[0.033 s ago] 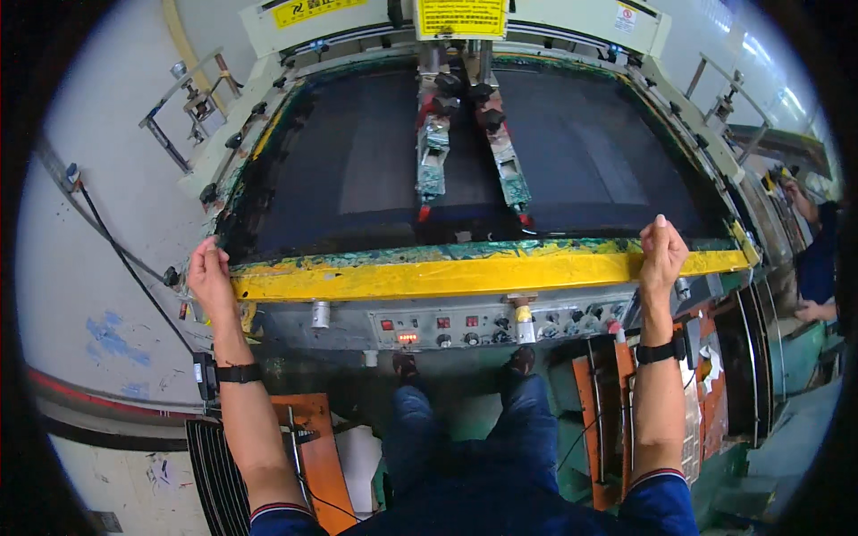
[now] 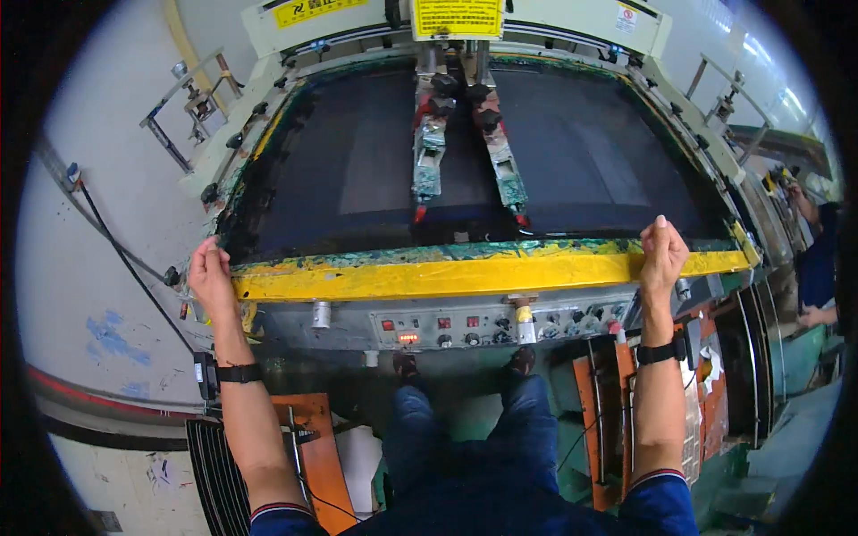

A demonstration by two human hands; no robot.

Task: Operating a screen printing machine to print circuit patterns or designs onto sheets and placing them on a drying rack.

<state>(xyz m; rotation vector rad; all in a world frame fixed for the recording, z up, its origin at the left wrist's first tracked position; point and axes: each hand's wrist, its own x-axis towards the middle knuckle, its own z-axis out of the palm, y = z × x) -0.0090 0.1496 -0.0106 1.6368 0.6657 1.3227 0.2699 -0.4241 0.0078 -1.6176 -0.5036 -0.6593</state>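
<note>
A screen-printing machine stands before me, its dark mesh screen [image 2: 331, 161] set in a frame smeared with green and yellow ink. Along the near side runs the yellow frame bar [image 2: 447, 276]. My left hand [image 2: 211, 275] is at the bar's left end, fingertips pinched together. Toward the right end, my right hand [image 2: 663, 254] overlaps the bar, its fingers curled closed. What either hand holds, if anything, I cannot make out. Two ink-stained squeegee arms [image 2: 428, 165] reach over the middle of the screen from the carriage, with red at their near tips.
Below the bar is a control panel [image 2: 474, 326] with knobs, switches and a lit red display. Orange racks [image 2: 323, 456] stand by my legs on both sides. A black cable [image 2: 125, 259] hangs at left. Another person's arm [image 2: 804, 205] shows at far right.
The squeegee arms and their carriage have shifted slightly to the left. Both my hands stay in place.
</note>
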